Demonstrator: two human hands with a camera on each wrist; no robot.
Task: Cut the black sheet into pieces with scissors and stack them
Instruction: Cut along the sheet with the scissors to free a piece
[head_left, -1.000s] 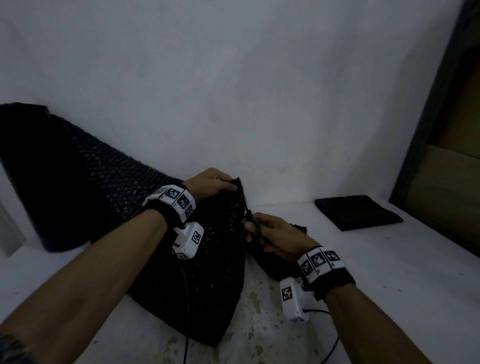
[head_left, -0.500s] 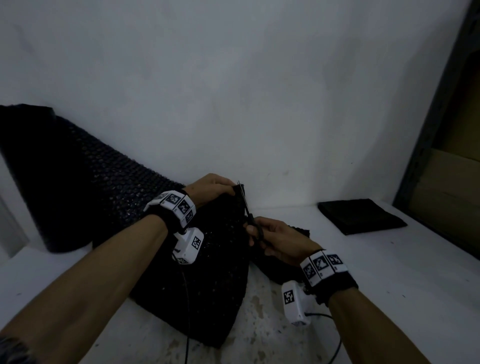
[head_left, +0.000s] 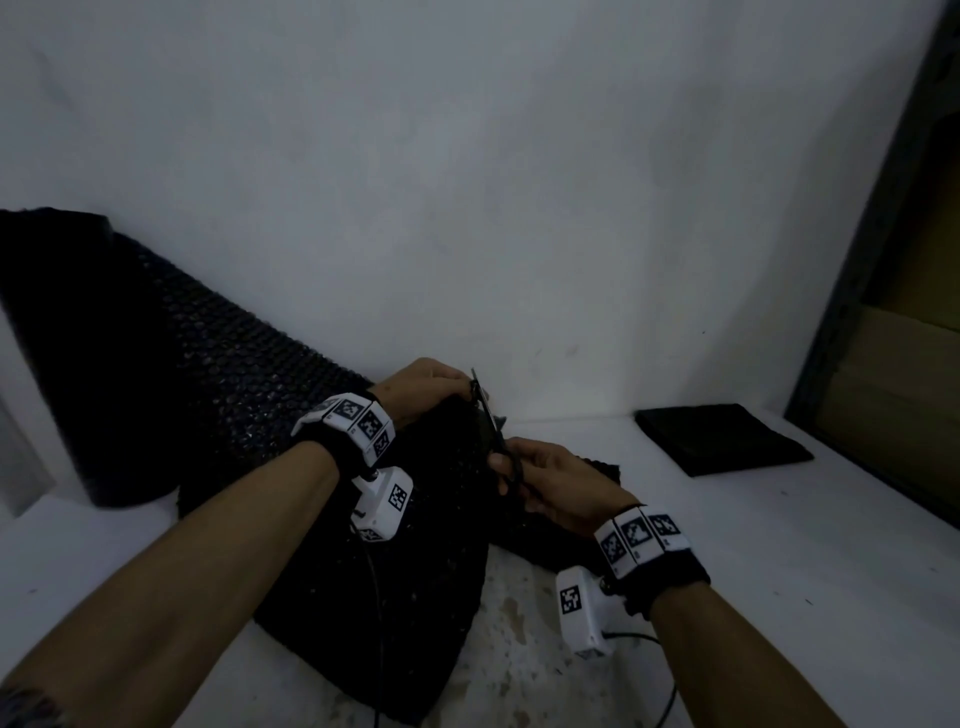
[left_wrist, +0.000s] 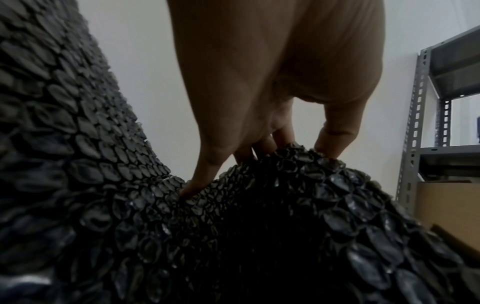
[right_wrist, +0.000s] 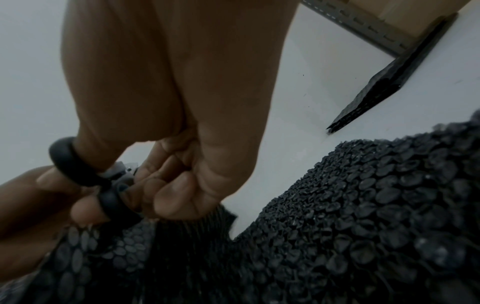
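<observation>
Mid-cut. Left hand (head_left: 423, 384) pinches the top edge of the black sheet (head_left: 322, 467), thumb on one side and fingers curled over the other, lifting it off the table (head_left: 779, 571). My read: this keeps the edge taut so the bubble material doesn't fold into the blades. Right hand (head_left: 553, 486) is closed around the scissors (head_left: 493, 431), thumb through one black loop and a finger through the other, remaining fingers curled. Blades point up and away along the sheet's right edge, tips next to the left fingertips (left_wrist: 328, 149). Can't tell how far apart the blades are. The sheet runs from a roll at far left, drapes down under both wrists; a cut flap lies under the right hand. Stack (head_left: 719, 439) of cut pieces sits well apart on the right, near the shelf (left_wrist: 426, 123), clear of the cutting zone. Cut looks nearly through the top edge.
</observation>
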